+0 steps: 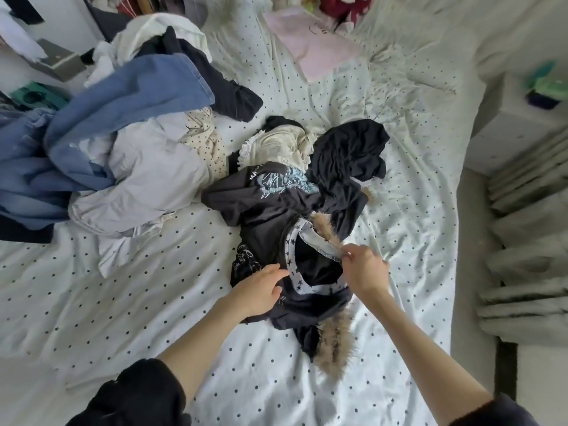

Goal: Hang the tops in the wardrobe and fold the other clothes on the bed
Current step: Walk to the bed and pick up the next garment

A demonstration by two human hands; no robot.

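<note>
A black top [310, 272] with a white star-printed neckband and brown fur trim lies crumpled on the polka-dot bed sheet [138, 302]. My left hand [261, 290] pinches the left side of the neckband. My right hand [362, 269] grips the neckband's right side and lifts it a little. Just beyond lies a black garment with a light-blue print [276, 186], a cream lace piece [276, 146] and another black cloth [350, 149].
A heap of blue denim [101, 124], pale lilac [153, 167] and white clothes fills the bed's left side. A pink garment [313, 41] lies at the far end. Grey bedding and a white cabinet [522, 127] stand on the right.
</note>
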